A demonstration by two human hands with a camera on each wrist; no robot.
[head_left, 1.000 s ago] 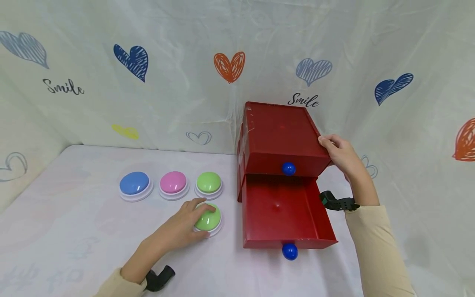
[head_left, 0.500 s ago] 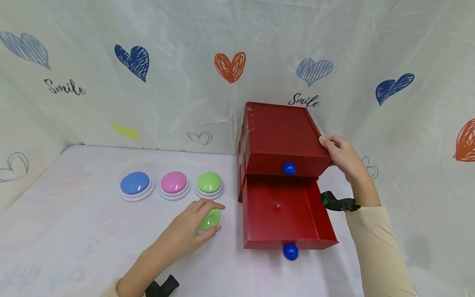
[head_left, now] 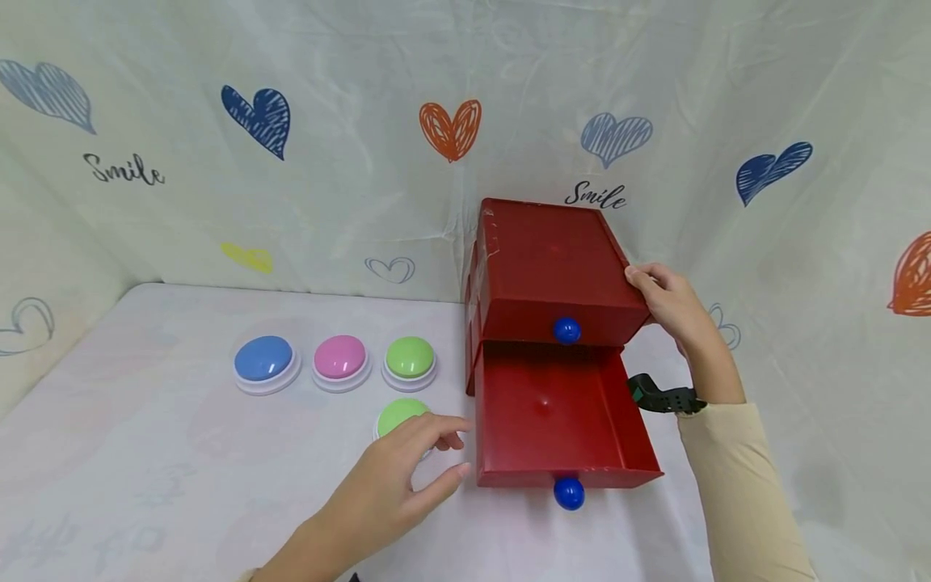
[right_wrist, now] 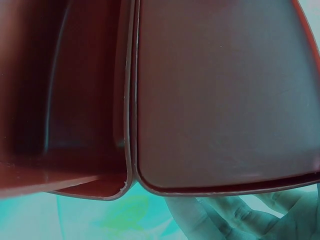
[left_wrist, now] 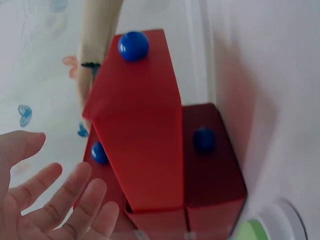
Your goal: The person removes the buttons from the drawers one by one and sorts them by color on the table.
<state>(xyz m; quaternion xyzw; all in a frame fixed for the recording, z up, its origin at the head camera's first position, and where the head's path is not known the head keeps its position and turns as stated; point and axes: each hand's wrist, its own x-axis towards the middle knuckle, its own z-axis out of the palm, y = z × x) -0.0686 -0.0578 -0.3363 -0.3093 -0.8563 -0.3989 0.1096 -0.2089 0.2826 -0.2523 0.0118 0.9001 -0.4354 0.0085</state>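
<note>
My left hand (head_left: 396, 477), fingers spread and loosely bent, is over the table between the front green push button (head_left: 398, 412) and the pulled-out drawer (head_left: 545, 428). It partly covers that button and holds nothing. The drawer belongs to a red drawer cabinet (head_left: 553, 250), whose top drawer with a blue knob (head_left: 567, 330) is closed. In the left wrist view a closed bottom drawer (left_wrist: 220, 175) shows too. My right hand (head_left: 676, 303) grips the cabinet's upper right edge, thumb near the top; in the right wrist view its fingers (right_wrist: 240, 215) lie along the cabinet side.
A blue button (head_left: 263, 359), a pink button (head_left: 340, 357) and a second green button (head_left: 410, 357) stand in a row on white bases behind the front button. A white curtain (head_left: 349, 145) printed with hearts hangs behind the table.
My left hand lifts off the front green button and moves right and nearer, toward the pulled-out drawer. The button sits slightly further left. My right hand stays on the cabinet.
</note>
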